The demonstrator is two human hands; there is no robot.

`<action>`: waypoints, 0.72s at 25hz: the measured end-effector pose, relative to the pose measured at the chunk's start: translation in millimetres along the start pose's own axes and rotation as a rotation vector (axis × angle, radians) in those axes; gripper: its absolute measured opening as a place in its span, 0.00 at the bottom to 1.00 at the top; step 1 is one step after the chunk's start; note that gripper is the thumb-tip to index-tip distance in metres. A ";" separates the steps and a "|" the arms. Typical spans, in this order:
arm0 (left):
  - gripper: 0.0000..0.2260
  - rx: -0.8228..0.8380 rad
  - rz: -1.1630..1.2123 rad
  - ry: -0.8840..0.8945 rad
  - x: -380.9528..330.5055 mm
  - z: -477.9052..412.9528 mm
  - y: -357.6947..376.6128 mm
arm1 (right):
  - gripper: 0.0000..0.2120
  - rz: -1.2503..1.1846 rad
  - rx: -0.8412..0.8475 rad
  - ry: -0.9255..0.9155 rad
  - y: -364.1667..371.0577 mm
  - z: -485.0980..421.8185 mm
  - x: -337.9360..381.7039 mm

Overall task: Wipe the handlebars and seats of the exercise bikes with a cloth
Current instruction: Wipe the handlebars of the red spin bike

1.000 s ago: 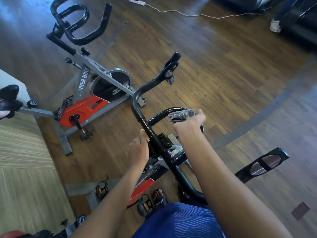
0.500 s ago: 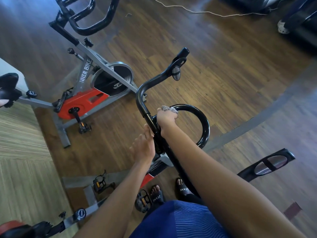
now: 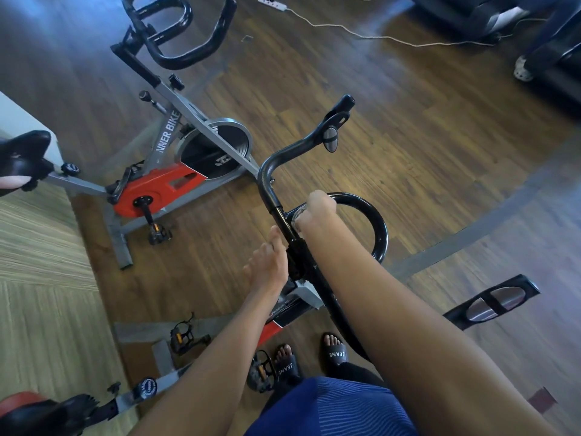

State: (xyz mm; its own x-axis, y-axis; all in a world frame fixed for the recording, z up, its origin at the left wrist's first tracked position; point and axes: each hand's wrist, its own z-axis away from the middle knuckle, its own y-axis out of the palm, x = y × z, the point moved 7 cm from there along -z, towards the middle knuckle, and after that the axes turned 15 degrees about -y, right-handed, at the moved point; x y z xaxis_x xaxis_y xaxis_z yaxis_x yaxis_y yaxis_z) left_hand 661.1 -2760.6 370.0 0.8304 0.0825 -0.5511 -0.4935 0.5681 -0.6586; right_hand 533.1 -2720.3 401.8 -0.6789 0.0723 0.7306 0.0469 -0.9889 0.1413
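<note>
I stand over the near exercise bike, whose black handlebar (image 3: 267, 180) curves up to the left and loops round on the right. My right hand (image 3: 316, 214) grips a grey cloth (image 3: 297, 218) against the inner loop bar close to the stem; only a sliver of the cloth shows under the fingers. My left hand (image 3: 270, 265) rests with straight fingers against the left side of the handlebar stem. The near bike's black seat (image 3: 47, 413) shows at the bottom left corner. A second bike with a grey frame and red guard (image 3: 157, 190) stands beyond, its black handlebar (image 3: 176, 29) at the top.
The second bike's black seat (image 3: 22, 158) is at the left edge. A green rug (image 3: 41, 294) covers the floor on the left. A white power strip and cable (image 3: 345, 29) lie at the top. A black machine part (image 3: 490, 302) juts in at the right. My sandalled feet (image 3: 314, 357) stand below.
My right hand slid the cloth left along the loop bar, from its top toward the stem. The left hand stayed by the stem. The camera view shifted slightly.
</note>
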 end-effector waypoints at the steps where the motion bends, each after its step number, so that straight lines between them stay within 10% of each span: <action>1: 0.41 -0.005 0.009 -0.002 0.9 -2.6 0.1 | 0.20 -0.058 -0.019 0.019 -5.6 0.5 2.4; 8: 0.08 -0.279 0.344 0.366 -45.2 31.0 -34.6 | 0.08 -0.219 0.143 0.062 -76.3 14.7 31.8; 18: 0.12 0.362 0.442 0.680 -219.4 157.0 86.1 | 0.24 -0.518 0.251 -0.382 -236.4 48.6 158.5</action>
State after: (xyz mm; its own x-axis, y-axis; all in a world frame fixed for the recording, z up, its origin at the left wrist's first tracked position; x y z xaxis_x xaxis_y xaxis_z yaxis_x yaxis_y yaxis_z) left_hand 477.1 -2601.3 514.7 0.1925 -0.0834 -0.9777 -0.5252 0.8329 -0.1744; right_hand 450.1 -2468.7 516.6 -0.3559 0.6134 0.7051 -0.0146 -0.7580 0.6521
